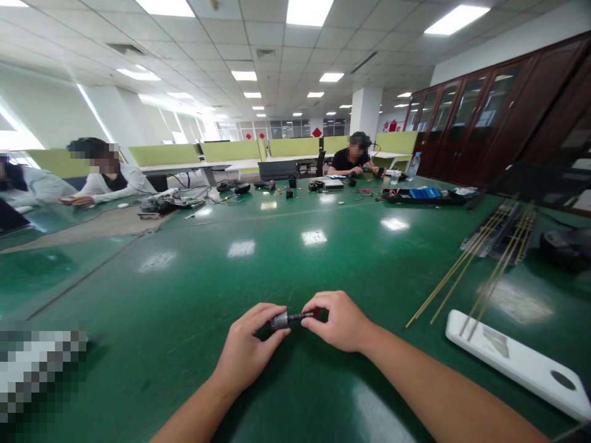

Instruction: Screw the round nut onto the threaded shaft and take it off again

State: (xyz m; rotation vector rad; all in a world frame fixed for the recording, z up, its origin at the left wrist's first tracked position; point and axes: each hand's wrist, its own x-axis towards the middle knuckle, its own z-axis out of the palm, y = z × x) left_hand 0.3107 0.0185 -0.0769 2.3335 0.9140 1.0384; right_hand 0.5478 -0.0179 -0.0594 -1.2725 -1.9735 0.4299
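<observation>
Head view: at the lower centre of the frame, the left hand (pixel 244 346) pinches a small grey cylindrical part (pixel 279 320) between thumb and fingers, seen against the green surface (pixel 277 264). Just right of it, the right hand (pixel 342 323) has its thumb and fingertips pressed together at the part's slim dark shaft (pixel 294 317). At lower right lies 1 white oblong object (pixel 521 362), with thin rods (pixel 462 261) reaching over its left end.
</observation>
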